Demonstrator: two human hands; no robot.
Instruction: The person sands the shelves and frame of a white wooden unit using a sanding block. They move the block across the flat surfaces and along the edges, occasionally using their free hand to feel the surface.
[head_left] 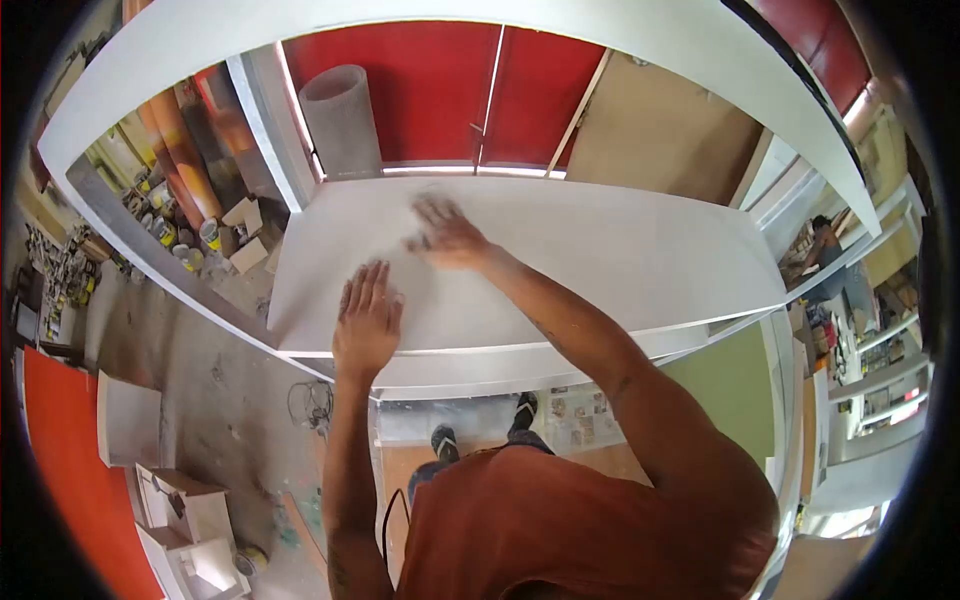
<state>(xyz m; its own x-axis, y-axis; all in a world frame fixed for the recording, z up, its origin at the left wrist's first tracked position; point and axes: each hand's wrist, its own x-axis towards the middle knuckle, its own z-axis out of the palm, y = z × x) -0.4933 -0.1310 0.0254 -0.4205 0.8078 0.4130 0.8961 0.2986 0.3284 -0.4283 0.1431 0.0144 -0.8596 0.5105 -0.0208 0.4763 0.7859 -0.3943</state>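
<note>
A wide white panel (600,250) lies flat in front of me, inside a white curved frame (450,18). Over the left part of the panel's front edge is my left hand (368,318), palm down with its fingers stretched out. My right hand (447,235) is farther back and to the right, above or on the panel, with its fingers spread and blurred by motion. Neither hand holds anything that I can see. Whether the palms touch the surface is hard to tell.
Behind the panel stand a grey rolled tube (341,115), a red door (430,95) and a brown board (660,130). Cans and cardboard boxes (243,230) are at the left, and white cabinet pieces (200,515) lower left. Another person (826,250) is at the far right.
</note>
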